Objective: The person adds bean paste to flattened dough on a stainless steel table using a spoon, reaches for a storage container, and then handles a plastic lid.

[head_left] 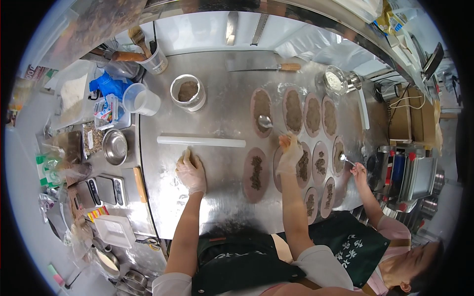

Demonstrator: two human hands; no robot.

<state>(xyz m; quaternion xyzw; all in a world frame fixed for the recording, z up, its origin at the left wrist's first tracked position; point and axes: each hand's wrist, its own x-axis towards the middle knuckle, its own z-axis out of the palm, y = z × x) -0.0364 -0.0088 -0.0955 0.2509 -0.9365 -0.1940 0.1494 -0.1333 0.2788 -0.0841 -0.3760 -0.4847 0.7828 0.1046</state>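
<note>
Two gloved hands at work: your left hand (pixel 190 170) rests spread flat on the steel table (pixel 217 197); your right hand (pixel 289 154) pinches the spoon (pixel 266 121) — spread filling evenly along the far dough oval (pixel 261 106).

Lying out: four spread dough ovals (pixel 293 111) in the far row, two spoons (pixel 266 121), one white rolling pin (pixel 201 141), one filling tub (pixel 187 92), one cleaver (pixel 256 63).

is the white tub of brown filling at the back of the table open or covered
Open. The white tub stands upright with no lid on it, and the brown filling shows through its round mouth.
</note>
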